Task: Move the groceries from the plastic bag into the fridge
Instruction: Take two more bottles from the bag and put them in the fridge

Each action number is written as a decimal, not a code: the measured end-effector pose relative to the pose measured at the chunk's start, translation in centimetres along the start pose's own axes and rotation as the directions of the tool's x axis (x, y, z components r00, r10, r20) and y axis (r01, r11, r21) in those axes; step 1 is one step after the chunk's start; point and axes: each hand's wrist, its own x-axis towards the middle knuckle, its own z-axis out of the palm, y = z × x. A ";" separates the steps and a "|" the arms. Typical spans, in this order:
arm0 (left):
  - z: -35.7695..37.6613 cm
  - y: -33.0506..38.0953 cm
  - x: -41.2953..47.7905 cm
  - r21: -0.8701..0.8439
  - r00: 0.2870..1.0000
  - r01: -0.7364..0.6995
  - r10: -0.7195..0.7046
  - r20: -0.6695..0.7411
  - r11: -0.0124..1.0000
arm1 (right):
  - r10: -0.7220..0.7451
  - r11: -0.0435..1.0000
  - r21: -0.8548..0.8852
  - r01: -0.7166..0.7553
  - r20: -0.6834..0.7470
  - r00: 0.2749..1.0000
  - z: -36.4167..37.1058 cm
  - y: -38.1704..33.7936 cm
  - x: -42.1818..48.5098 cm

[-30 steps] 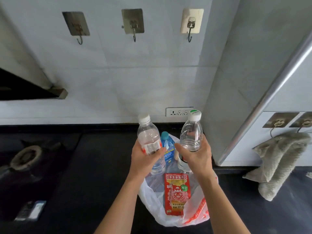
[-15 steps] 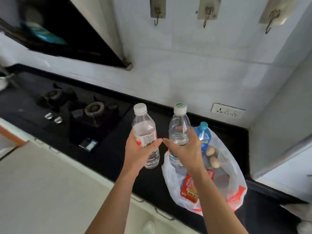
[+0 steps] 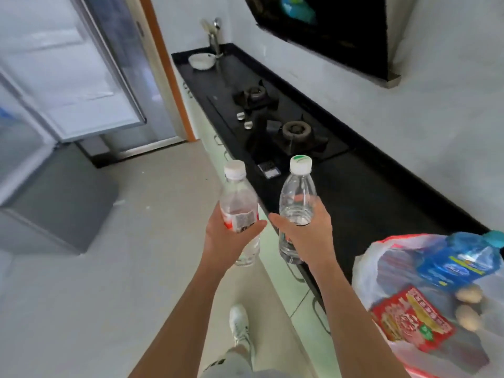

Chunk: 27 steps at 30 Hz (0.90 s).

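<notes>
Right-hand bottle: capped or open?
Capped: a white cap sits on the bottle, which the right hand grips upright.

A: So we've got a black counter (image 3: 368,192) with a two-burner gas hob (image 3: 272,117) set in it, two silver knobs (image 3: 244,120) near its front edge.

B: Yep, and at the far end we see a white bowl (image 3: 201,61) just beside the tap (image 3: 214,36). Dark range hood (image 3: 341,31) above, white shoe (image 3: 240,326) on the pale floor (image 3: 136,241).
</notes>
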 end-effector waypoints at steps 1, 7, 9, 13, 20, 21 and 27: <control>-1.5 -0.4 -0.1 0.001 0.999 0.012 -0.012 -0.041 1.000 | -0.008 1.000 0.001 0.008 0.045 0.999 1.5 -0.4 -0.1; -9.9 -3.0 0.4 -0.018 0.972 0.068 -0.070 -0.226 0.998 | -0.046 0.998 0.057 0.033 0.252 0.967 10.2 -2.4 -0.5; -12.4 -3.9 1.0 -0.036 0.955 0.086 -0.092 -0.283 0.996 | -0.053 0.997 0.066 0.034 0.305 0.951 13.1 -3.0 -0.3; -17.1 -5.7 3.1 -0.052 0.924 0.108 -0.120 -0.362 0.993 | -0.083 0.996 0.047 0.070 0.389 0.918 19.1 -4.2 0.7; -25.9 -8.6 9.3 -0.062 0.880 0.145 -0.157 -0.448 0.988 | -0.064 0.997 -0.005 0.075 0.469 0.881 31.1 -6.8 4.4; -27.4 -9.0 10.3 -0.059 0.879 0.146 -0.156 -0.451 0.988 | -0.062 0.997 -0.007 0.075 0.475 0.878 33.0 -7.3 4.9; -35.6 -10.8 15.6 -0.051 0.863 0.132 -0.141 -0.486 0.990 | -0.064 0.997 -0.008 0.080 0.520 0.852 43.4 -10.0 6.9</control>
